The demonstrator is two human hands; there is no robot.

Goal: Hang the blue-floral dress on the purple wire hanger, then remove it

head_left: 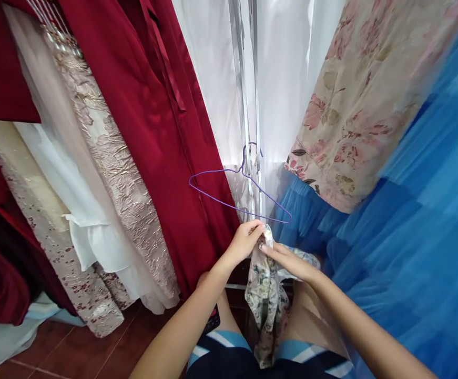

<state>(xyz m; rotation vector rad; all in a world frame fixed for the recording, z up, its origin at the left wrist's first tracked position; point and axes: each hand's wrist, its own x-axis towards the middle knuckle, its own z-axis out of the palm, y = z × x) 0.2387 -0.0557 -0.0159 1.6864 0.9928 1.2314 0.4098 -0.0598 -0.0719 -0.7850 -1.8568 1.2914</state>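
A pale floral-print fabric garment (267, 289) hangs down between my knees, its upper part gathered at my hands. My left hand (247, 241) pinches its top edge, thumb and fingers together. Close on the right, my right hand (287, 259) also grips the cloth, its fingertips meeting the fold near the left hand. Just above both hands is a purple wire hanger (229, 202), tilted, with no garment on it. Its hook lies against two narrow pale upright strips (257, 100); what bears its weight I cannot tell.
Long dresses hang around me: dark red (145, 121), textured beige (106, 142) and white (287, 68). To the right are a pink floral dress (347, 121) and blue tulle (414, 252). A dark device (212, 320) rests by my left thigh. Reddish tiles (90, 350) cover the floor.
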